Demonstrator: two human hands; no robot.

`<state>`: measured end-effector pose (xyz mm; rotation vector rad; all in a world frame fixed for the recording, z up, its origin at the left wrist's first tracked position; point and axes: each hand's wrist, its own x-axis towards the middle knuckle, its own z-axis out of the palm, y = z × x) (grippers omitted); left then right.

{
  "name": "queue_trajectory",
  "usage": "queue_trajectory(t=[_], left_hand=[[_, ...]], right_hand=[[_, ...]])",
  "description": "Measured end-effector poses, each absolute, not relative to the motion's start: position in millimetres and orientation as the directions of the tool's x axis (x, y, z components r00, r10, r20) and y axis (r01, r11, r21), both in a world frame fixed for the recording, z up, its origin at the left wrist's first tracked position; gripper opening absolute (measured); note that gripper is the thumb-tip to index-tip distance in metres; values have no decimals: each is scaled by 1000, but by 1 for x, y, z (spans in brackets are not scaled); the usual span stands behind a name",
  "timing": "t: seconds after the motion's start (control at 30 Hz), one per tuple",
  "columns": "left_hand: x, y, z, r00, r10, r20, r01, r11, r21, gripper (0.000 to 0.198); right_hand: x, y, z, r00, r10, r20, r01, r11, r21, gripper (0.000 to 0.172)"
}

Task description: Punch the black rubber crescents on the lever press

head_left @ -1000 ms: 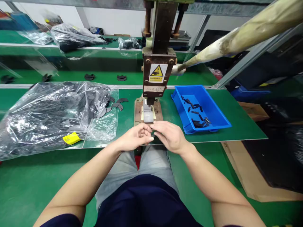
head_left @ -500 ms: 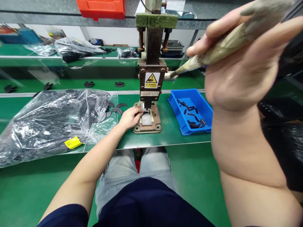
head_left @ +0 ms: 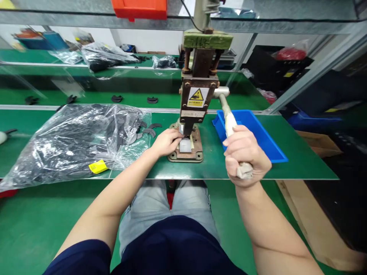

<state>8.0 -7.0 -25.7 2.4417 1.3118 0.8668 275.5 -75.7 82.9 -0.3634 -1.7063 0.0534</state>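
Note:
My right hand (head_left: 246, 156) is wrapped around the press lever (head_left: 228, 112), which is bound in pale, worn tape and now points down toward me. The hand press (head_left: 197, 68) stands upright on its rusty base (head_left: 185, 156), its ram (head_left: 188, 128) lowered almost to the die. At the left of the ram, my left hand (head_left: 168, 141) pinches a small black piece (head_left: 185, 136); most of that piece is hidden by fingertips and ram. Just in front of it, a whitish block (head_left: 185, 145) sits on the base.
To the left lies a large clear bag of black parts (head_left: 77, 141) with a yellow label; several curved black pieces (head_left: 149, 131) lie by its mouth. A blue tray (head_left: 269, 141) sits behind my right hand. Cardboard (head_left: 318, 143) and dark crates (head_left: 269, 68) stand at the right.
My right hand has swung the lever from high up down to tray height, closing its fingers around it. The ram has come down. My left hand stays at the die.

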Motion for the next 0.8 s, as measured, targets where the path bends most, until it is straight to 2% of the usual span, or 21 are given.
queue_trajectory(t=[0.13, 0.27, 0.37, 0.53, 0.7, 0.8], left_hand=[[-15, 2, -18, 407, 856, 318, 723, -515, 461, 31], [-73, 30, -11, 171, 957, 236, 911, -244, 333, 37], [-110, 55, -11, 114, 988, 108, 960, -138, 243, 43], [-111, 85, -19, 101, 990, -96, 992, -92, 89, 57], [-88, 97, -18, 118, 986, -115, 991, -123, -44, 47], [-86, 94, -18, 111, 988, -107, 991, -118, -60, 40]], right_hand=[[271, -70, 65, -34, 220, 975, 215, 954, -208, 22], [265, -65, 64, 17, 183, 983, 201, 962, -183, 24], [264, -65, 63, 31, 173, 984, 205, 963, -176, 25], [265, -68, 63, 41, 196, 980, 216, 956, -200, 20], [269, -70, 65, -15, 226, 974, 215, 952, -217, 13], [269, -69, 64, 2, 208, 978, 214, 955, -204, 14]])
